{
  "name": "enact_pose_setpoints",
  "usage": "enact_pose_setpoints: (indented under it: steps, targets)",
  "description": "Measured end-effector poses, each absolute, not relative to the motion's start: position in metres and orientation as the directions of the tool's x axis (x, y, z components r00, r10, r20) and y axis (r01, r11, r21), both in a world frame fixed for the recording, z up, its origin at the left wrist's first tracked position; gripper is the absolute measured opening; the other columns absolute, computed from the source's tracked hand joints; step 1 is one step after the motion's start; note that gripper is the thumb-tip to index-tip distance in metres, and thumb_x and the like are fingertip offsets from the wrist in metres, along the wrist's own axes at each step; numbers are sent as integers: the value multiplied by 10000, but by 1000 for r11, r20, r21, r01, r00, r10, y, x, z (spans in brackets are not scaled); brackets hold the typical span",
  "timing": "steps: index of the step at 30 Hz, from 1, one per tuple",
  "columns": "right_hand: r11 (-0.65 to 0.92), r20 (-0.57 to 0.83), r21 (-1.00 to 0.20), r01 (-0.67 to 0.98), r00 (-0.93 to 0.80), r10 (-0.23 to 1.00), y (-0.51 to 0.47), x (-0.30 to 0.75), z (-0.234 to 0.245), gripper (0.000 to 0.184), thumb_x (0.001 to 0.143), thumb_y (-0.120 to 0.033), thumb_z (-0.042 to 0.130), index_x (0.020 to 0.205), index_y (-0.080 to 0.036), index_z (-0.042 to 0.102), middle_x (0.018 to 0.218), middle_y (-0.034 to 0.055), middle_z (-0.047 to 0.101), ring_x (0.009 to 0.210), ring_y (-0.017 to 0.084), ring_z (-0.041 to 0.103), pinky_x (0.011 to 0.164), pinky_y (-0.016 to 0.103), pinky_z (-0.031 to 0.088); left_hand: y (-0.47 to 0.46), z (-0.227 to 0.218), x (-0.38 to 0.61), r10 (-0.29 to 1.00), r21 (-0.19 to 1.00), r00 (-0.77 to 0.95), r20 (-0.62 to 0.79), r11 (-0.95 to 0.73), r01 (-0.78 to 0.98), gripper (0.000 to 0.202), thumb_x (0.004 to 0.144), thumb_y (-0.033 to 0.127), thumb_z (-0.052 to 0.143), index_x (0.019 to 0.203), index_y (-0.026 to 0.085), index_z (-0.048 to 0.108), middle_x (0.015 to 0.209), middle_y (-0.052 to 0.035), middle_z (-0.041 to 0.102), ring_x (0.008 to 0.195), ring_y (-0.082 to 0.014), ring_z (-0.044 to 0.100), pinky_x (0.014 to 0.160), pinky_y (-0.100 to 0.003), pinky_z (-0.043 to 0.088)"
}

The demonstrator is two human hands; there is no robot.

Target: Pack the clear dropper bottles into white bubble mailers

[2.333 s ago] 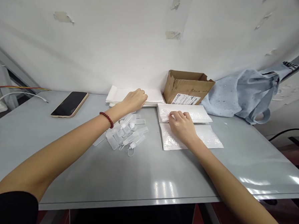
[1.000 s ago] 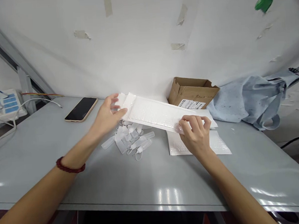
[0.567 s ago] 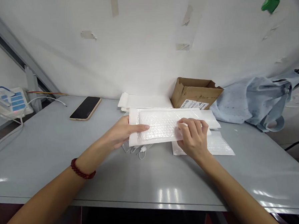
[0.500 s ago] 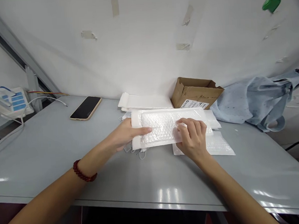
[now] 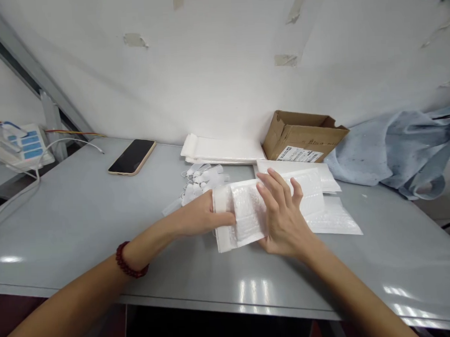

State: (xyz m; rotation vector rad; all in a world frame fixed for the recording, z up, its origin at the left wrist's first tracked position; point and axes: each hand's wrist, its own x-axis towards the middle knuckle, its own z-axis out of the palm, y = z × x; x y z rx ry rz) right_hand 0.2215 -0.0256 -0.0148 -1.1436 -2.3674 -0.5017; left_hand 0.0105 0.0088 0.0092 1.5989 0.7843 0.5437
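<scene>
A white bubble mailer (image 5: 248,212) is held above the table, its flap end to the left and tilted slightly. My left hand (image 5: 197,215) grips the flap end, thumb in front at the mouth and the other fingers hidden behind. Around the mailer's lower edge and middle is my right hand (image 5: 288,223), thumb underneath and fingers raised, bent over the front face. Just behind my left hand lies a pile of small white plastic pieces with thin loops (image 5: 203,182). More white bubble mailers (image 5: 336,218) lie beneath and to the right of the held one.
A stack of white mailers (image 5: 227,149) lies by the wall, beside an open cardboard box (image 5: 306,136) with a label. Pale blue cloth (image 5: 382,150) bunches at the right. At the left are a phone (image 5: 133,156), a white cable (image 5: 67,140) and a power strip (image 5: 27,146).
The mailer has come lower and a little to the right, its flap end now turned toward me. My left thumb has shifted to its mouth. The pile of white pieces has come into view.
</scene>
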Motion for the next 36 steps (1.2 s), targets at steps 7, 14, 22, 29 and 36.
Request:
enact_pose_setpoints:
  steps: [7,14,22,29,36]
  targets:
    - [627,611,179,758,-586,533,-22,227,-19,815,661,-251,520,1397,-110,200,1109,179,527,1034,320,533,976,568,282,-7,8,24,843,935,516,-152,-47,352,199,728,215,579,571,168,466,513,47,447,477,-96,451,434,-216,307]
    - [560,579,240,793,-580,573,-17,229,-13,642,640,-135,491,1274,-108,393,1034,145,622,940,270,570,927,457,321,-7,9,25,885,895,393,-251,57,442,247,784,256,544,559,175,482,429,19,519,375,-133,520,368,-226,355]
    - [328,660,259,909,-414,626,0,262,-8,537,649,-95,513,1182,-138,469,1024,126,638,921,267,561,890,430,312,23,16,-14,968,710,177,178,-251,658,257,827,396,547,904,180,662,809,-38,687,663,-167,616,556,-258,453]
    - [329,556,256,909,-417,719,5,270,-12,490,688,-101,516,1175,-144,482,1055,121,646,936,264,557,919,455,281,37,-4,-24,924,446,331,189,-381,810,251,762,410,587,766,173,670,767,-47,656,698,-197,589,567,-275,421]
    - [392,489,198,898,-437,755,0,258,-14,525,674,-113,513,1195,-149,462,1096,129,639,972,277,552,928,475,270,27,13,-17,918,604,259,300,-393,694,195,787,351,575,789,168,643,755,-21,631,652,-143,531,568,-248,415]
